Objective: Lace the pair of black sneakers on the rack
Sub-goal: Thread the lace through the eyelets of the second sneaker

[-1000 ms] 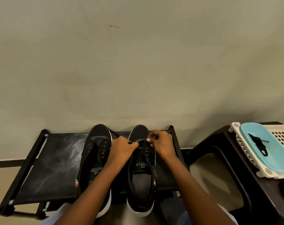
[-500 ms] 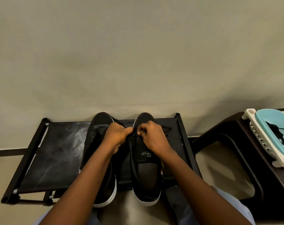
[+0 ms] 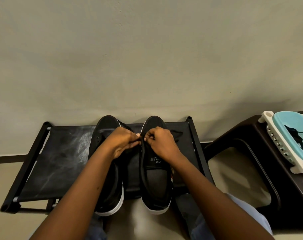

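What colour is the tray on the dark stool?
Light blue plastic tray, on a white slotted basket; the head view shows it.

A plain pale wall (image 3: 147, 58) fills the top. At the right stands a dark brown plastic stool (image 3: 247, 135). On it sits a white plastic basket with holes (image 3: 277, 144), tilted, with a light blue plastic tray (image 3: 296, 139) inside. A black lace (image 3: 294, 135) lies on the tray.

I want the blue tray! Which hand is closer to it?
Right. The right hand is on the right sneaker, on the side toward the blue tray. The left hand is farther, over the left sneaker.
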